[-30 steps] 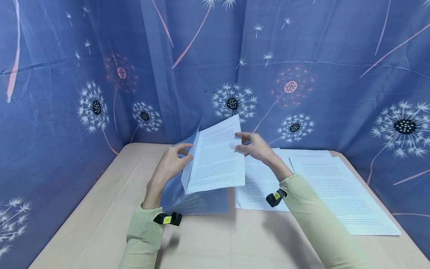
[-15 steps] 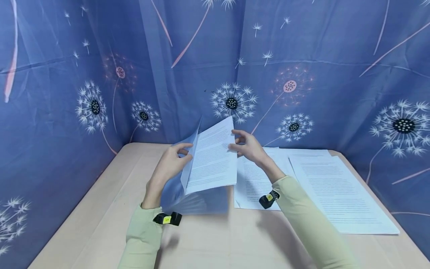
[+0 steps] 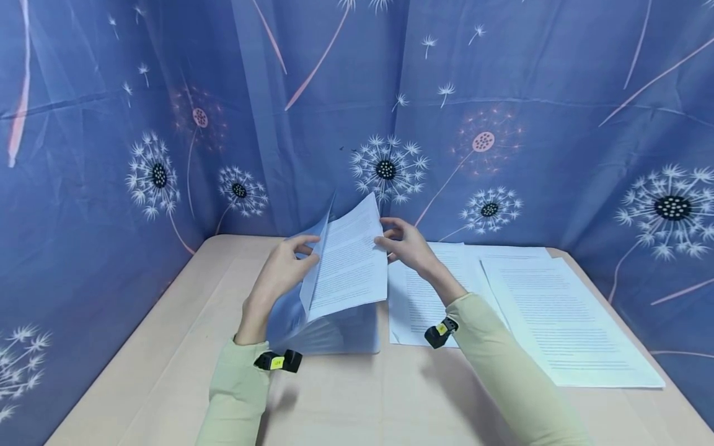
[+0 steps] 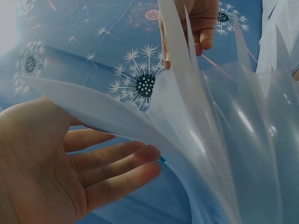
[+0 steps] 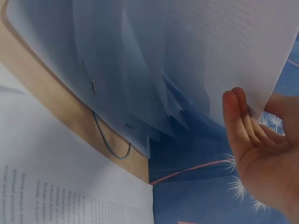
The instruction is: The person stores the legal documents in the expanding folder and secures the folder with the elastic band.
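Note:
A translucent blue plastic folder (image 3: 346,337) with several clear sleeves (image 5: 112,70) lies spread on the table, its upper leaves raised. My left hand (image 3: 280,267) holds the lifted edge of a clear leaf (image 4: 107,109) between thumb and fingers. Printed sheets (image 3: 351,263) stand tilted against that leaf, their left side tucked behind its edge. At their right edge, my right hand (image 3: 409,246) pinches them, thumb in front and fingers behind. How deep the paper sits in the sleeve is hidden.
Loose printed pages (image 3: 429,297) lie right of the folder, with another stack of pages (image 3: 574,322) farther right. An elastic loop (image 5: 110,151) sticks out from the folder's edge. Blue dandelion-print curtains (image 3: 312,124) enclose the table's back and sides.
My right hand has moved left with the printed sheets, bringing their right edge nearer the left hand. The sheets now bow slightly. The left hand stays in place.

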`<state>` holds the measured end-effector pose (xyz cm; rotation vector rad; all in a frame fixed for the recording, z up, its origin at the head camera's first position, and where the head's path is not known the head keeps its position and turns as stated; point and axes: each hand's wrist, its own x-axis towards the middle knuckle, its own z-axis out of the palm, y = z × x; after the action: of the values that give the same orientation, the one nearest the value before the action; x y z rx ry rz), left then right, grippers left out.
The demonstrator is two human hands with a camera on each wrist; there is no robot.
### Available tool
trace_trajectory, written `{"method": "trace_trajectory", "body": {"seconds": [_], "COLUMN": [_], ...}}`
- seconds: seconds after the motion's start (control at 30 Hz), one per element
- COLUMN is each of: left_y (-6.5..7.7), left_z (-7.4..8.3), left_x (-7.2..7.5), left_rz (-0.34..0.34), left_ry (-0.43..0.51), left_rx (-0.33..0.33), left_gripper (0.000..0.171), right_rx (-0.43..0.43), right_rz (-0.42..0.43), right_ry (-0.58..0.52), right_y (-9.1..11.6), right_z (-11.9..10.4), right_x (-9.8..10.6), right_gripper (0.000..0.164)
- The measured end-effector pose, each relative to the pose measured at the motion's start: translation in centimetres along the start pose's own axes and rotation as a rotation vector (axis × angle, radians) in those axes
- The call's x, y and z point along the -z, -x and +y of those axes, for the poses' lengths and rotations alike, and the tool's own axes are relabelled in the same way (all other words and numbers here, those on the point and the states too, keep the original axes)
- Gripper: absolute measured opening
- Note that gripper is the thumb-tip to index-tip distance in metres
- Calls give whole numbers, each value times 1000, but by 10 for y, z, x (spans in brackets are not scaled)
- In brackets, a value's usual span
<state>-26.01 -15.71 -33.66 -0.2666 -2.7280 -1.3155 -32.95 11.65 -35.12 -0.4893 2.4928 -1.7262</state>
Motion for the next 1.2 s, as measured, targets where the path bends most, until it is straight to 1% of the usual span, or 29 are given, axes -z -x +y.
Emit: {"method": "trace_trajectory", "body": {"seconds": [0.2, 0.33, 0.47, 0.7, 0.93, 1.2], "left_y": [0, 0, 0, 0, 1, 1], "left_z": [1, 1, 0, 1, 2, 2], "left_x": [-1, -1, -1, -2, -1, -1], "left_rz": [3, 4, 2, 1, 8, 7], "left_ry": [-1, -4, -4, -1, -9, -9], "left_rx": [-2, -9, -8, -10, -22, -27], "left_gripper": [46, 46, 46, 47, 47, 47], "right_rx": [-11, -28, -26, 25, 32, 32], "right_rz": [-51, -105, -135, -127, -100, -115], "right_ry": [-25, -33, -45, -54, -47, -41], "right_y": [2, 3, 2, 1, -1, -2], "right_z": [1, 3, 5, 7, 6, 5], "right_x": [-2, -3, -5, -14, -26, -34], "right_gripper": [62, 67, 71, 70, 65, 60]}}
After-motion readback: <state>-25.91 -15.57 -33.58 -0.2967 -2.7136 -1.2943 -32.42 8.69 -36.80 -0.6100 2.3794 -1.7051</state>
